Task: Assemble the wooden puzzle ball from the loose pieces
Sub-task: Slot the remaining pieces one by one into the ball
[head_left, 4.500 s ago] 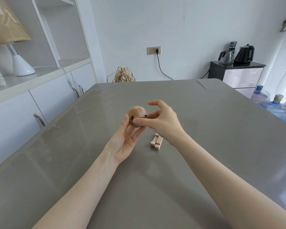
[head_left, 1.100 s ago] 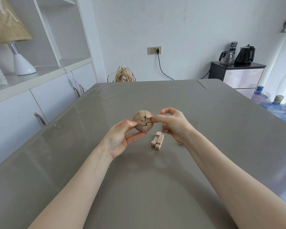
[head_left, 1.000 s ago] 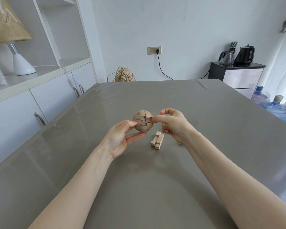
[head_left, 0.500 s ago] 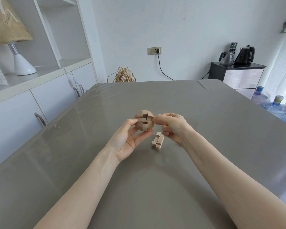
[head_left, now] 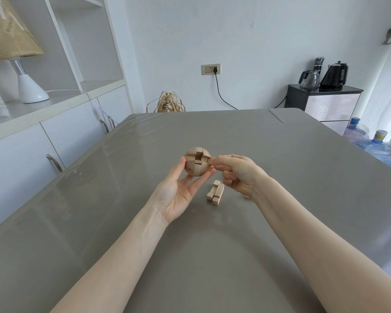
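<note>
The partly built wooden puzzle ball (head_left: pixel 196 162) is held above the grey table (head_left: pixel 280 168) between the thumb and fingers of my left hand (head_left: pixel 181 190). A square gap shows in its top, with slots crossing its face. My right hand (head_left: pixel 237 173) pinches the ball's right edge with thumb and forefinger, the other fingers curled. A loose pale wooden piece (head_left: pixel 215 192), a notched bar, lies on the table just below and between my hands. Another scrap of wood peeks out under my right wrist.
White cabinets with metal handles (head_left: pixel 52 162) run along the table's left side, with a lamp (head_left: pixel 29 86) on the shelf. A black side cabinet (head_left: pixel 325 98) with kettles stands at the back right, water bottles (head_left: pixel 375 143) beside it.
My left hand has turned the ball so that its gap faces up, and its fingers have opened out beneath it. My right hand stays pinched on the ball's right side. The loose piece has not moved.
</note>
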{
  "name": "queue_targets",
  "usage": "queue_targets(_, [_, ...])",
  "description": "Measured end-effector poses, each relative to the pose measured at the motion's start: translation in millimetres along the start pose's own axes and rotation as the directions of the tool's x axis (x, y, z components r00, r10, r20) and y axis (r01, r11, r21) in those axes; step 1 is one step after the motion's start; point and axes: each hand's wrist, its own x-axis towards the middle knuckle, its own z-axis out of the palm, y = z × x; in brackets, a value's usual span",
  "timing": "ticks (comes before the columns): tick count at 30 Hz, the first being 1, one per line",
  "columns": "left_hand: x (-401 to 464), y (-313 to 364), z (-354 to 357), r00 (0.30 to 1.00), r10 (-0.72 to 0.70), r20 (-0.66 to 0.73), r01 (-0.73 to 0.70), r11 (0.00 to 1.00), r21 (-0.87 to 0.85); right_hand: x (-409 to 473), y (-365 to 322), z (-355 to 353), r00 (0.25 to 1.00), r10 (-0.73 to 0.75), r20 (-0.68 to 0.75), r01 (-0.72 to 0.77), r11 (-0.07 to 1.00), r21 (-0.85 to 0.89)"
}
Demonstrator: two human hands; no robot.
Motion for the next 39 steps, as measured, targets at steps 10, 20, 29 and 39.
queue_targets(10, [-2.6, -0.9, 2.9, 0.999, -0.031, 0.024, 0.035, 0.985, -0.171, -2.7, -1.8, 0.1, 0.999, 0.018, 0.032, -0.017, 1.000, -0.003])
queue_targets(20, [-0.9, -2.3, 3.6, 0.999, 0.045, -0.009, -0.046, 0.994, -0.095, -2.8, -2.2, 1.3, 0.998, -0.014, 0.054, 0.015, 1.000, -0.027])
queue_targets(29, [-3.6, -3.0, 7.8, 0.995, 0.096, -0.022, -0.096, 0.995, -0.038, -0.6, -2.8, -3.8, 0.992, -0.003, 0.129, 0.012, 0.998, -0.068])
queue_targets(39, [-1.7, -1.5, 3.8, 0.993, 0.119, -0.020, -0.119, 0.993, 0.026, -0.9, -3.9, -5.9, 0.987, -0.063, 0.146, 0.084, 0.986, -0.143])
